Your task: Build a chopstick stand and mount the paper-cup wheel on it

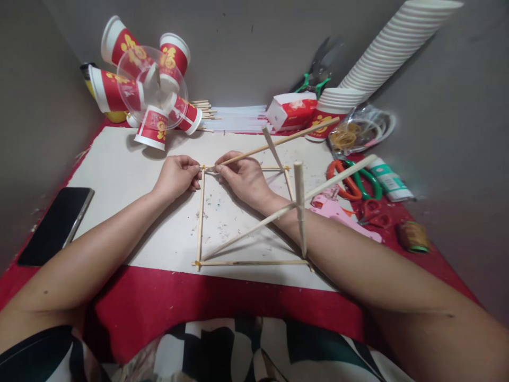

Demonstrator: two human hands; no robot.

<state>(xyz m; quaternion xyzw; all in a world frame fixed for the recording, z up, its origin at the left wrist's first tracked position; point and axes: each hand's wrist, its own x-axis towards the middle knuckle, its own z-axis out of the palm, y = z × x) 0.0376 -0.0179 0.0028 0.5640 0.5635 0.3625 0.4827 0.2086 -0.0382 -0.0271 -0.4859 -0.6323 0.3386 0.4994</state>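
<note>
A frame of wooden sticks lies on a pale board, with square base sticks tied at the corners by rubber bands and diagonal sticks rising to the right. My left hand is closed, pinching the far-left corner joint. My right hand is closed on a long slanted stick at the same corner. My right forearm passes through the frame.
A cluster of red paper cups around a clear disc stands at the back left. A phone lies left. Right side: stacked white cups, rubber bands, scissors, glue tube, pink glue gun, thread spool.
</note>
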